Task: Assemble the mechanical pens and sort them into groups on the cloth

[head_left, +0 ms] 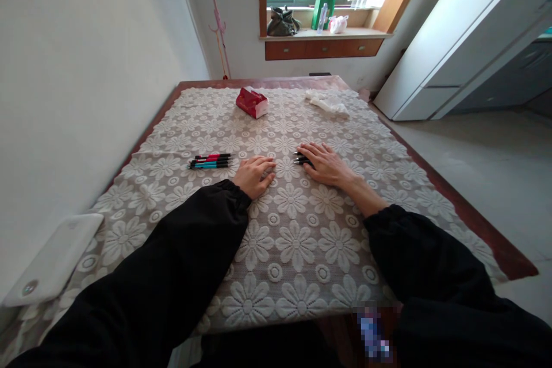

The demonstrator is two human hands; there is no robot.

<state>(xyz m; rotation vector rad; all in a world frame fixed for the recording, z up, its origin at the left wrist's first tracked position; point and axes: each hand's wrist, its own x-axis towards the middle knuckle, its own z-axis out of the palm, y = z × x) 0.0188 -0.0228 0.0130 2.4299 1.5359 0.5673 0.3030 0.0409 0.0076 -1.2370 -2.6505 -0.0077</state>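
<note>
My left hand [255, 176] rests on the lace tablecloth [297, 244] with its fingers stretched to the right and nothing visible in it. Just left of it lies a row of several pens, among them a red pen [211, 158] and a blue pen [210, 166], their tips pointing right. Flat over some black pens [301, 160] lies my right hand [325, 165], its fingers extended. Only the tip ends of those pens stick out at its left; the rest is hidden under the palm. A gap of tablecloth separates the two hands.
A red tissue pack [251, 103] and a crumpled white plastic bag [328, 104] lie toward the table's far end. At the near left, a white flat device [56, 259] sits by the wall. Beyond are a window sill [302, 36] with bags and a white fridge [444, 46].
</note>
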